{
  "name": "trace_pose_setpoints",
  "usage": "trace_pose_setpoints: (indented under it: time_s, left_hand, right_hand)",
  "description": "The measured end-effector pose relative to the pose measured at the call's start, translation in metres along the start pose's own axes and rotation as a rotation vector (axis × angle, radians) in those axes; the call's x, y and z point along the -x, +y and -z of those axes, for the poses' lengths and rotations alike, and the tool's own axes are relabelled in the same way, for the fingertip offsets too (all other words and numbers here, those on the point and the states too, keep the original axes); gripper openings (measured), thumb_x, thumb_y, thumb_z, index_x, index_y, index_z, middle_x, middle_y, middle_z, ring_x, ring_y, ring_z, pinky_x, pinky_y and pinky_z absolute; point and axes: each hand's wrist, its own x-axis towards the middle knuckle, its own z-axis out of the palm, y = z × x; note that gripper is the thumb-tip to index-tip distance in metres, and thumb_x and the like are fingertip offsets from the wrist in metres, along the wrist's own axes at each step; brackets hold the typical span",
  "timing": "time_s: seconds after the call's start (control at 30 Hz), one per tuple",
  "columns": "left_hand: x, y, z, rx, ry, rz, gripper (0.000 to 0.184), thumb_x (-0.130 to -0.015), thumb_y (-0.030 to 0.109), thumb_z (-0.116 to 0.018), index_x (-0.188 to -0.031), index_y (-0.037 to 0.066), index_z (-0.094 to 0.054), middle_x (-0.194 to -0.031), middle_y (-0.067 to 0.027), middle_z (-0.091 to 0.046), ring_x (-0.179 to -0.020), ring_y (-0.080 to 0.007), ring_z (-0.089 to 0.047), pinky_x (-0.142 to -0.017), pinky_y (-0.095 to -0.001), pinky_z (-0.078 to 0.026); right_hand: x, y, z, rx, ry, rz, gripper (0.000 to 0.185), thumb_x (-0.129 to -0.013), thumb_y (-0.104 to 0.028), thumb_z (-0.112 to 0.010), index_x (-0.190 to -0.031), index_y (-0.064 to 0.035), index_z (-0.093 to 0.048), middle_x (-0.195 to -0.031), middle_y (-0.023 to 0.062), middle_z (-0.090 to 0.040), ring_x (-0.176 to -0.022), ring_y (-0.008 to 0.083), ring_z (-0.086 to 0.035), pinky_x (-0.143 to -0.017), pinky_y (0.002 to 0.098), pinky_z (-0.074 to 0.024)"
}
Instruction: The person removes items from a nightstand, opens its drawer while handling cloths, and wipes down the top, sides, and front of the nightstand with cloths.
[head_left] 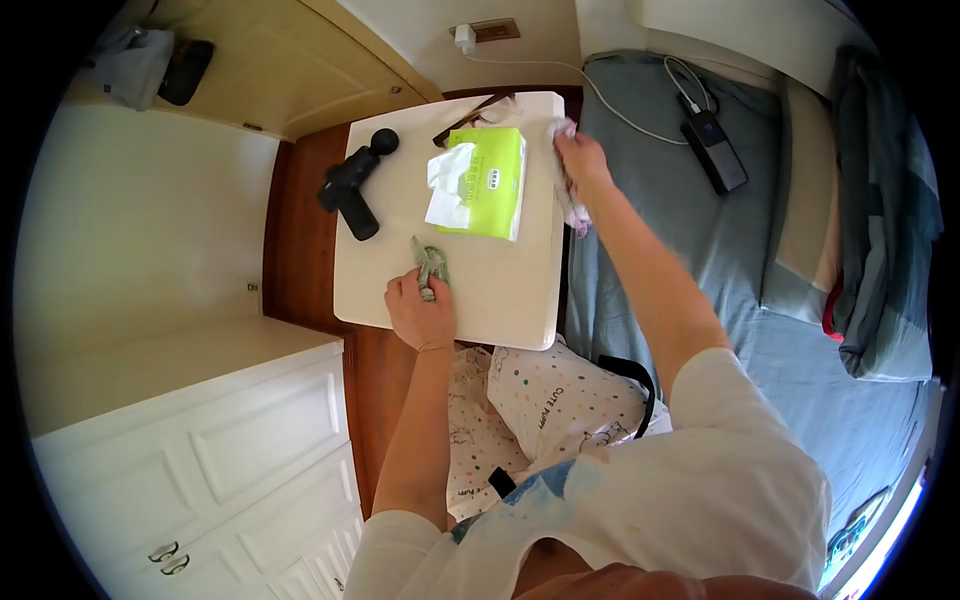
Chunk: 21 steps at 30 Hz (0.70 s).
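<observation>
Near the front left of the white table (380, 280), my left hand (422, 315) has its fingers closed on a small pale green looped thing (432, 262), whose kind I cannot make out. Along the table's right edge, my right hand (585, 163) grips a crumpled pinkish-white cloth (574, 207), which hangs partly over the side. Between the hands stands a bright green tissue pack (495, 185) with a white tissue (450, 188) sticking out. A black massage gun (352, 186) lies at the left of the tabletop.
Behind the tissue pack lie glasses (475, 118). On the right, a bed with a grey-blue sheet (660, 220) holds a black power bank (714, 150) with a white cable (610, 103). White cabinets (250, 430) stand at the left. My patterned trousers are below the table.
</observation>
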Motion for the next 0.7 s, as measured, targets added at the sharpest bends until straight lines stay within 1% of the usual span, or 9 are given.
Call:
trace_pose_setpoints:
  time_s: [0.07,0.13,0.23,0.27,0.37,0.47,0.53,0.63,0.7]
  left_hand:
    - [-0.001,-0.002,-0.003,0.006,-0.004,-0.007,0.018,-0.072,0.012,-0.061,-0.089,0.007,-0.06,-0.089,-0.0098,-0.055,-0.082,-0.029,-0.054,-0.066,-0.0391,-0.047]
    - [-0.003,-0.002,-0.004,0.007,-0.002,-0.009,0.019,-0.071,0.013,-0.062,-0.089,0.008,-0.06,-0.088,-0.0097,-0.054,-0.082,-0.0289,-0.054,-0.065,-0.0396,-0.047]
    - [-0.001,-0.003,-0.005,0.003,-0.019,-0.007,0.019,-0.071,0.013,-0.062,-0.089,0.008,-0.06,-0.088,-0.0099,-0.054,-0.082,-0.0291,-0.054,-0.065,-0.0397,-0.047]
    - [0.0,-0.004,-0.006,0.021,0.005,-0.013,0.019,-0.07,0.012,-0.062,-0.089,0.008,-0.06,-0.087,-0.0099,-0.054,-0.082,-0.0291,-0.054,-0.065,-0.0398,-0.047]
    - [0.0,-0.006,-0.007,0.018,0.016,-0.015,0.019,-0.07,0.012,-0.062,-0.089,0.009,-0.06,-0.087,-0.01,-0.054,-0.081,-0.0293,-0.054,-0.065,-0.0397,-0.047]
    - [-0.001,-0.006,-0.006,0.004,0.001,-0.006,0.02,-0.07,0.012,-0.062,-0.09,0.009,-0.06,-0.086,-0.0101,-0.054,-0.081,-0.0295,-0.054,-0.065,-0.0393,-0.047]
    - [-0.001,-0.004,-0.004,0.006,-0.008,-0.001,0.02,-0.07,0.012,-0.062,-0.09,0.009,-0.06,-0.086,-0.0103,-0.054,-0.081,-0.0295,-0.054,-0.065,-0.0392,-0.047]
    - [-0.003,-0.001,-0.002,0.016,-0.003,-0.004,0.02,-0.07,0.012,-0.062,-0.09,0.008,-0.06,-0.086,-0.0108,-0.054,-0.08,-0.0298,-0.054,-0.065,-0.0393,-0.047]
    - [-0.003,-0.003,-0.001,0.024,-0.001,-0.031,0.02,-0.071,0.012,-0.061,-0.09,0.007,-0.06,-0.087,-0.0113,-0.054,-0.081,-0.0298,-0.054,-0.065,-0.0392,-0.047]
  right_hand:
    - [0.023,0.016,0.006,0.009,-0.015,0.029,0.046,-0.076,-0.033,-0.064,-0.108,-0.0016,-0.056,-0.101,0.017,-0.061,-0.089,0.0276,-0.06,-0.076,0.0363,-0.0466]
    - [0.046,0.025,0.008,0.04,0.136,0.06,0.051,-0.072,-0.032,-0.07,-0.113,-0.0055,-0.053,-0.11,0.0162,-0.058,-0.096,0.0271,-0.057,-0.081,0.0342,-0.0453]
    - [0.03,0.015,0.012,0.014,0.171,-0.014,0.054,-0.067,-0.031,-0.074,-0.111,-0.0078,-0.053,-0.111,0.0154,-0.057,-0.101,0.0263,-0.055,-0.084,0.0331,-0.0444]
    - [0.013,0.015,0.009,0.035,0.191,0.042,0.055,-0.072,-0.028,-0.073,-0.118,-0.0096,-0.05,-0.104,0.013,-0.057,-0.087,0.0185,-0.057,-0.074,0.0301,-0.048]
    - [-0.035,0.0,-0.001,0.042,0.289,0.186,0.049,-0.072,-0.028,-0.073,-0.113,-0.0109,-0.054,-0.097,0.0113,-0.06,-0.084,0.0182,-0.057,-0.072,0.031,-0.0483]
    - [-0.07,-0.017,-0.003,0.083,0.25,0.322,0.042,-0.067,-0.024,-0.075,-0.102,-0.0081,-0.058,-0.089,0.0104,-0.064,-0.083,0.0244,-0.061,-0.073,0.0343,-0.0483]
    - [-0.074,-0.032,-0.003,-0.371,0.036,0.049,0.031,-0.07,-0.016,-0.073,-0.097,-0.0068,-0.061,-0.081,0.0053,-0.064,-0.072,0.018,-0.061,-0.062,0.0319,-0.0486]
    - [-0.069,-0.037,-0.002,-0.53,-0.018,-0.142,0.027,-0.071,-0.009,-0.071,-0.096,-0.0054,-0.061,-0.081,0.0029,-0.063,-0.068,0.0122,-0.059,-0.058,0.0286,-0.047]
    - [-0.063,-0.039,-0.004,-0.485,-0.017,-0.137,0.027,-0.071,-0.009,-0.071,-0.096,-0.005,-0.061,-0.08,0.0031,-0.063,-0.068,0.0116,-0.058,-0.057,0.028,-0.0465]
